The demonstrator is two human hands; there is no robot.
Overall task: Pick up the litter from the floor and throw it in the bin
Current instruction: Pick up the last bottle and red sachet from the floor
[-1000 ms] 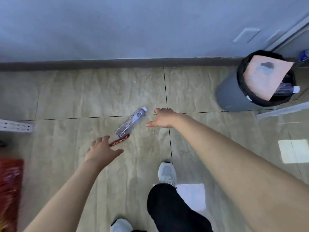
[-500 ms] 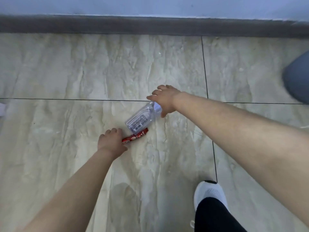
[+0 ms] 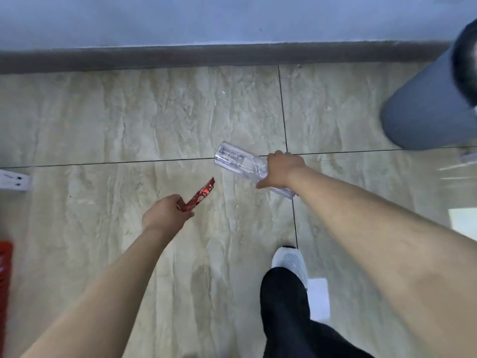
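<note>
While both pieces hang clear of the floor: right hand wrapped round clear plastic bottle near its neck, left hand pinching red wrapper by one end. Likely light, thin-walled, crushable, slick; wrapper limp. Bin off right.

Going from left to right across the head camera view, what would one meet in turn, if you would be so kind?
red crate → white power strip → left hand → red wrapper → clear plastic bottle → right hand → grey bin
</note>
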